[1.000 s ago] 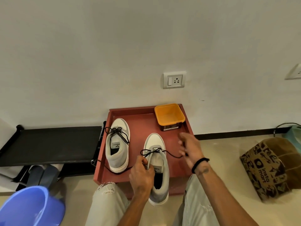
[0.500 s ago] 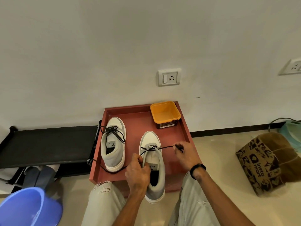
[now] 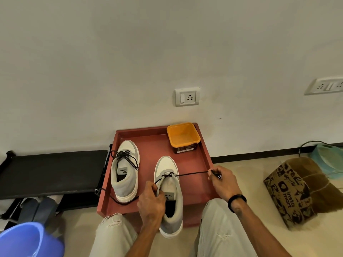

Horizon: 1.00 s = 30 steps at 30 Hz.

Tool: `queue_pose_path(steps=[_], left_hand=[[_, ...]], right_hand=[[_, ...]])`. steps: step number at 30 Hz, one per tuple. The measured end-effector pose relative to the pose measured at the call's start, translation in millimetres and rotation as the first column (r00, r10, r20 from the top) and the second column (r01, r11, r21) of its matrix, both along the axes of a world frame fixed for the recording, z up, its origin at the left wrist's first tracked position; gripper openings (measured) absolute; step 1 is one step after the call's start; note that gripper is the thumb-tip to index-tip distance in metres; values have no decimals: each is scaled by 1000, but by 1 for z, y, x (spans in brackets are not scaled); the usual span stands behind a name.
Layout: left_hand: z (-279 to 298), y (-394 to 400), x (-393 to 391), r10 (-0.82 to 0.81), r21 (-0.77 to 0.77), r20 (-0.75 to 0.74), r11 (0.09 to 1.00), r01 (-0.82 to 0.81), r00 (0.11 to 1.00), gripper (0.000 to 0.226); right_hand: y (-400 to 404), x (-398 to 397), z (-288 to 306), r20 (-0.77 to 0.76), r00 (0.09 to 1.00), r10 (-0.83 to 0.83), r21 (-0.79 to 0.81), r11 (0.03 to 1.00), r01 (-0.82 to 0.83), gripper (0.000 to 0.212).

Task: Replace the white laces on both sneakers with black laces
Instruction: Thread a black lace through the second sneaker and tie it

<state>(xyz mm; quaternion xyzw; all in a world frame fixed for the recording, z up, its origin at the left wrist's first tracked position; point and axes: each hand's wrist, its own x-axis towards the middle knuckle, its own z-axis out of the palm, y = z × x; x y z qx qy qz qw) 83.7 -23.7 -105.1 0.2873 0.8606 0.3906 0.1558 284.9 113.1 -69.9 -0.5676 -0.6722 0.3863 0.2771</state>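
While the left hand (image 3: 151, 203) grips the near sneaker (image 3: 169, 193), the right hand (image 3: 221, 182) pinches the black lace (image 3: 193, 173), now pulled taut rightward. Lowest eyelets look threaded; upper rows remain.

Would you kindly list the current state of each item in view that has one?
Left sneaker: upright on tray, black-laced partway.
Right sneaker: lacing just begun near toe.
Black lace: pulled taut rightward.
Left hand: grips the right sneaker's tongue.
Right hand: pinches lace end.
Orange tub: open.
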Motion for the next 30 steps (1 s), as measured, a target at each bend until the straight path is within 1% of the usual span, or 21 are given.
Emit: queue_pose_path(steps=[1, 2, 4, 5, 8, 10, 11, 13, 16, 18, 20, 22, 23, 25, 26, 28, 30], left_hand=[[1, 0, -1, -10, -8, 14, 1000, 10, 1000, 21], [0, 0, -2, -23, -13, 31, 1000, 24, 999, 22], [1, -1, -7, -67, 24, 61, 998, 65, 996, 28], [3, -2, -9, -95, 62, 77, 994, 91, 992, 32], [9, -5, -18, -164, 156, 94, 977, 148, 982, 39], [12, -6, -25, -173, 228, 56, 961, 156, 983, 43], [13, -7, -27, -156, 265, 33, 954, 142, 987, 46], [16, -6, -32, -125, 291, 15, 950, 115, 992, 43], [17, -8, -36, -174, 245, 82, 958, 150, 981, 35], [21, -7, -35, -220, 229, 94, 954, 194, 971, 36], [18, -6, -34, -248, 204, 72, 952, 229, 966, 37], [10, -6, -33, -264, 203, 39, 946, 251, 964, 36], [6, -8, -32, -262, 212, 24, 944, 251, 965, 35], [-3, -9, -29, -239, 235, 6, 944, 231, 971, 35], [-6, -9, -27, -221, 243, -10, 946, 216, 975, 35], [-7, -10, -23, -192, 254, -51, 947, 198, 980, 36], [-7, -9, -19, -184, 257, -93, 945, 202, 978, 34]], right_hand=[[-2, 0, 2, -9, 1000, -9, 16, 1000, 9, 9], [-3, 0, 5, -11, 1000, -9, 30, 999, 9, 10], [-4, -3, 13, -42, 999, 11, 24, 1000, -10, 35], [-4, -4, 18, -56, 998, 40, 27, 999, -39, 43], [-2, -17, 27, -65, 987, 144, 83, 987, -139, 56], [-4, -30, 29, -59, 979, 197, 108, 976, -190, 62], [-8, -37, 30, -58, 975, 217, 113, 971, -209, 60], [-12, -51, 34, -38, 970, 241, 185, 955, -230, 51], [-22, -71, 26, 10, 963, 268, 290, 921, -260, 45], [-25, -77, 21, 2, 961, 277, 306, 915, -265, 46], [-26, -79, 19, -2, 963, 268, 283, 924, -256, 49], [-26, -78, 22, -49, 973, 225, 260, 944, -205, 52], [-25, -76, 24, -90, 976, 197, 251, 953, -169, 46], [-22, -67, 28, -172, 976, 132, 232, 968, -90, 25], [-18, -63, 29, -192, 977, 92, 233, 971, -46, 20], [-12, -57, 32, -172, 985, 19, 223, 975, 20, 21], [-9, -54, 30, -147, 989, -12, 198, 979, 42, 17]])
